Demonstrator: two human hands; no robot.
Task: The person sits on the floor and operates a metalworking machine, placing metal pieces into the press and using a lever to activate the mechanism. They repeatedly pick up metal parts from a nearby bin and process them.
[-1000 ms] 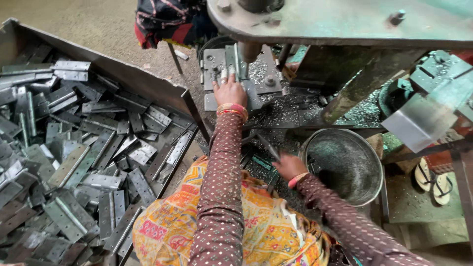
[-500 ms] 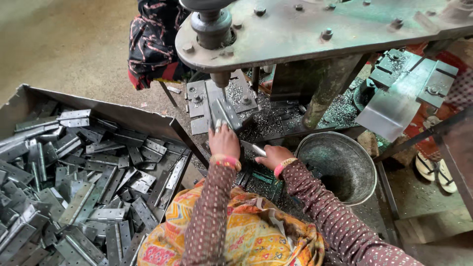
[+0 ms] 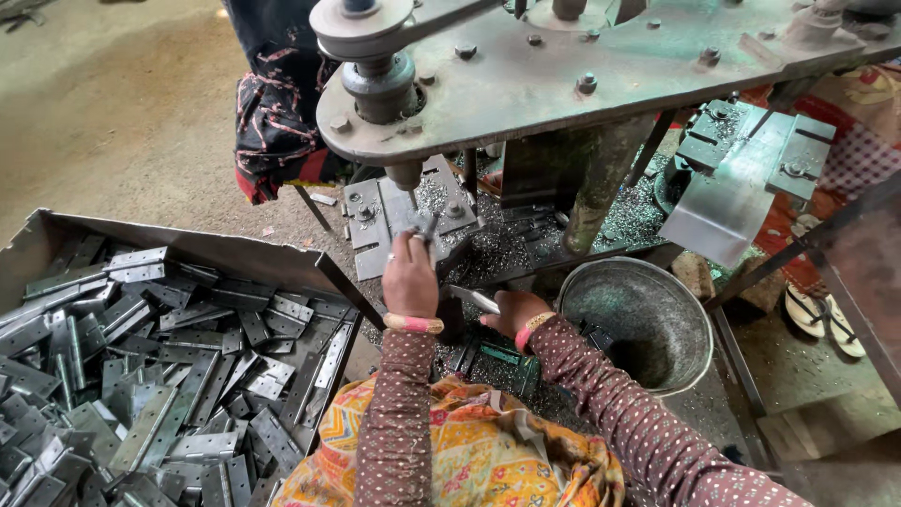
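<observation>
Under the press spindle [image 3: 405,174], the left hand [image 3: 410,277] pinches a small hinge plate [image 3: 427,228] onto the die block [image 3: 394,211] to seat it squarely, while the right hand [image 3: 514,310] clasps another flat plate [image 3: 472,299] close by, ready beside the steel bucket [image 3: 648,324].

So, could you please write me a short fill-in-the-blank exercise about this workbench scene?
1. The left hand holds a small metal piece on the plate under the machine's ____.
2. The right hand holds a flat metal ____.
3. The big tray on the person's left is full of metal ____.
4. The round metal ____ stands to the right of the right hand.

Missing words: spindle; hinge; hinges; bucket
</observation>
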